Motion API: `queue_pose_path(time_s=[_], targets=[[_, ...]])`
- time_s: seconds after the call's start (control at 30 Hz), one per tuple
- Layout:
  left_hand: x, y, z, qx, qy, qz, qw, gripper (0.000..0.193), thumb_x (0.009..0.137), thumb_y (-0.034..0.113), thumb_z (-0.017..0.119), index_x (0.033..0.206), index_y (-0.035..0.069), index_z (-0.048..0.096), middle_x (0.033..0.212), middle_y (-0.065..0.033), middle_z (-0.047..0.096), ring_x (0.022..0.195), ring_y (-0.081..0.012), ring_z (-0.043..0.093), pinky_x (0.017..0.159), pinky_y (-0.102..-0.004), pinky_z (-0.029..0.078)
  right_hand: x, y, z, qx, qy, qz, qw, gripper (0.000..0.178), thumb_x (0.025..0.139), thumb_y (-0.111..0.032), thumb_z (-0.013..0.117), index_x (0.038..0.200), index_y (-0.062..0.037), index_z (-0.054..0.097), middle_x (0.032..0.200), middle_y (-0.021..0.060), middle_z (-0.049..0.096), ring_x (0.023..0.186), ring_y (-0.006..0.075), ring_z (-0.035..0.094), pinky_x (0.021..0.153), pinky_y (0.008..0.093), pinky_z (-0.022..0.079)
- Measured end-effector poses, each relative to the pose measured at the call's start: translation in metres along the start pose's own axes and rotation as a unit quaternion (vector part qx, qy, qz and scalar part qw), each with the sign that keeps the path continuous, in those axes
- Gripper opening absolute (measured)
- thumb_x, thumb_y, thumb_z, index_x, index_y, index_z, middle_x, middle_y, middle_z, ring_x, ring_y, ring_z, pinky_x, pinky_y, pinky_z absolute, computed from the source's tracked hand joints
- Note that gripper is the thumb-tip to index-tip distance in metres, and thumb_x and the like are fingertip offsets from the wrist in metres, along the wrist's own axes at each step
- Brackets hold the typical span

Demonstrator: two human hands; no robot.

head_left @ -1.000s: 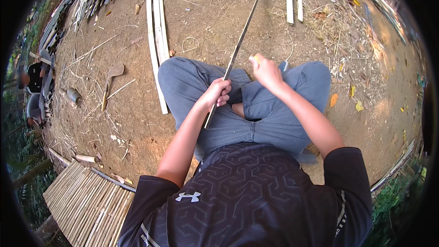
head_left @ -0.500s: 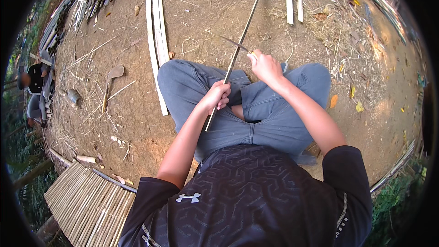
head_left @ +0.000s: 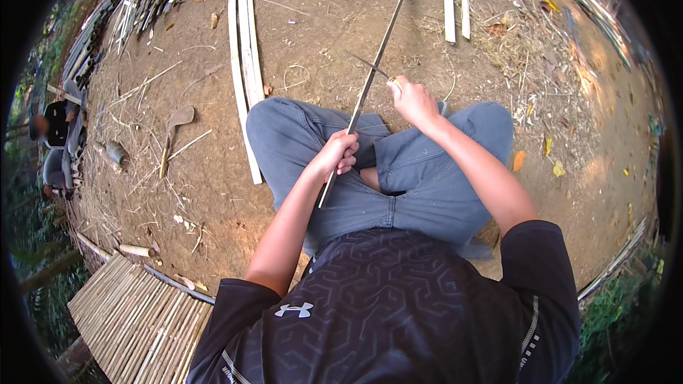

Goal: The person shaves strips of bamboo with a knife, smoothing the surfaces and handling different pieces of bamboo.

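Note:
My left hand [head_left: 337, 152] is closed around the lower part of a long, thin bamboo strip [head_left: 378, 58]. The strip slants up and to the right, away from my lap, and its near end pokes out below my fist. In my right hand [head_left: 415, 102] is the handle of a knife [head_left: 368, 63], my fingers wrapped round it. Its narrow dark blade points left and crosses the strip well beyond my left hand. Whether the edge bites into the strip cannot be made out. Both hands are over my crossed legs in grey-blue trousers [head_left: 441, 160].
Pale split bamboo slats [head_left: 246, 64] lie by my left knee, with two more slats [head_left: 448, 0] farther off to the right. On the dirt at left are a broad-bladed tool [head_left: 179, 116] and a bamboo-like tube [head_left: 116, 152]. A slatted bamboo platform [head_left: 139, 323] stands lower left. Another person [head_left: 60, 128] sits far left.
The knife and my right hand have shifted very slightly, the blade still across the strip. My left hand keeps its grip in nearly the same place.

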State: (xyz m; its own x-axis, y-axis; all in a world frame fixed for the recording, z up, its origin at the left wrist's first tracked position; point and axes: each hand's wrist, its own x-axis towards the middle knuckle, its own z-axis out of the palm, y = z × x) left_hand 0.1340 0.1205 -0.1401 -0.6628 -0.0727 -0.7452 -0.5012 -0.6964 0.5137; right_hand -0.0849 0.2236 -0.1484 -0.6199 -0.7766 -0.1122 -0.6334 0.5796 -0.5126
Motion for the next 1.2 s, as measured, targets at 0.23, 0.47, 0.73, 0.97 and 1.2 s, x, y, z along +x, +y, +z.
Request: queue_pose_path(time_s=[0.23,0.47,0.73,0.97,1.2], targets=[[0.000,-0.002,0.002,-0.006,-0.001,-0.006,1.000,0.009,0.094,0.016,0.050,0.088,0.015,0.044,0.062,0.0036,0.039,0.036,-0.0058,0.030,0.031,-0.0247,0.024,0.011,0.022,0.002,-0.017,-0.016,0.009,1.000,0.038,0.104,-0.038,0.047,0.109,-0.0035,0.061,0.073,0.0196,0.070,0.066,0.0373,0.072,0.056,0.0488,0.057],[-0.003,-0.003,-0.002,-0.011,-0.001,-0.005,1.000,0.008,0.093,0.016,0.050,0.088,0.015,0.044,0.060,0.0044,0.037,0.036,-0.0054,0.029,0.030,-0.0242,0.023,0.018,0.015,0.005,-0.037,-0.053,-0.010,0.998,0.040,0.105,-0.040,0.047,0.109,-0.0022,0.061,0.069,0.0186,0.068,0.059,0.0309,0.071,0.048,0.0458,0.056],[-0.004,0.001,0.001,-0.017,-0.012,-0.003,1.000,0.017,0.097,0.019,0.050,0.082,0.017,0.042,0.059,0.0060,0.036,0.035,-0.0040,0.028,0.030,-0.0229,0.024,0.044,0.039,-0.009,0.009,-0.138,-0.008,0.990,0.037,0.104,-0.037,0.048,0.110,-0.0031,0.061,0.084,0.0223,0.071,0.069,0.0411,0.070,0.061,0.0534,0.056],[-0.009,0.008,0.006,-0.018,0.009,-0.016,1.000,0.013,0.094,0.014,0.049,0.084,0.017,0.041,0.060,0.0053,0.035,0.035,-0.0047,0.028,0.030,-0.0232,0.023,0.065,0.030,-0.020,0.001,-0.177,-0.013,0.984,0.042,0.105,-0.039,0.046,0.111,-0.0017,0.065,0.089,0.0220,0.072,0.082,0.0402,0.072,0.072,0.0511,0.057],[-0.006,0.007,0.008,0.021,0.012,-0.015,1.000,0.012,0.091,0.011,0.050,0.085,0.014,0.040,0.059,0.0031,0.036,0.034,-0.0062,0.031,0.029,-0.0236,0.025,0.070,0.031,0.004,-0.062,-0.108,-0.102,0.987,0.044,0.106,-0.041,0.043,0.116,-0.0033,0.064,0.086,0.0203,0.072,0.069,0.0323,0.072,0.055,0.0457,0.057]])
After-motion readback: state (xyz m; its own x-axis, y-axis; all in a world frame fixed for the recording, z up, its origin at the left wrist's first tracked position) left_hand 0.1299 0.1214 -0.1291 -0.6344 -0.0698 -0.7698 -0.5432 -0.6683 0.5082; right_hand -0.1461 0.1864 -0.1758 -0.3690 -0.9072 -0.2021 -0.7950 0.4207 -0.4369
